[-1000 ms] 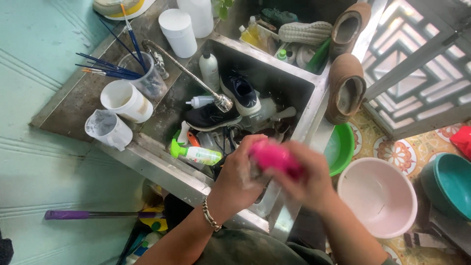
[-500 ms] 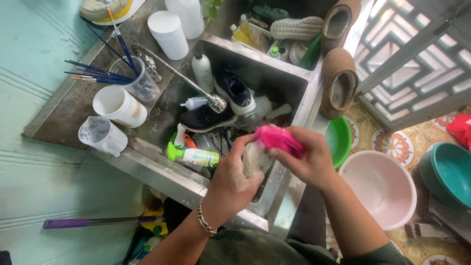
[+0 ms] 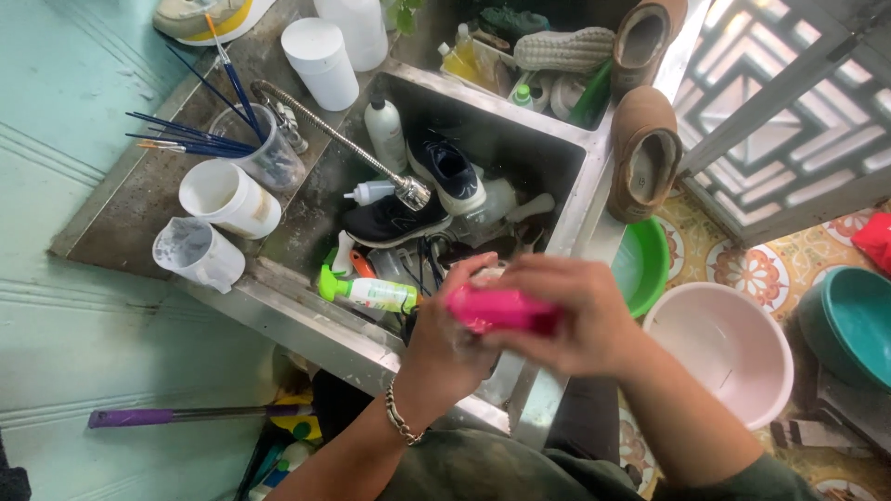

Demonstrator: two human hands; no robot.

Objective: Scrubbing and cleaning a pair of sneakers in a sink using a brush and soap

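My right hand point(image 3: 580, 315) grips a bright pink brush point(image 3: 501, 309) over the front edge of a steel sink point(image 3: 306, 320). My left hand point(image 3: 445, 348), a chain bracelet on its wrist, curls around a pale wet item point(image 3: 484, 276) pressed against the brush; most of that item is hidden by my fingers. In the sink lie two dark sneakers point(image 3: 450, 172) point(image 3: 390, 223), a flexible tap hose with a spray head point(image 3: 413, 193), a white bottle point(image 3: 385, 130) and a green-capped spray bottle point(image 3: 371, 294).
Two brown slippers point(image 3: 645, 153) rest on the sink's right rim. White cups point(image 3: 223, 197), a measuring jug point(image 3: 190, 250) and a cup of paintbrushes point(image 3: 264, 158) stand on the left counter. Green point(image 3: 645, 264), pink point(image 3: 729, 348) and teal point(image 3: 849, 320) basins sit on the tiled floor.
The pink brush and my right hand have shifted a little right and downward over the sink's front edge. My left hand stays under the brush; less of the pale item shows.
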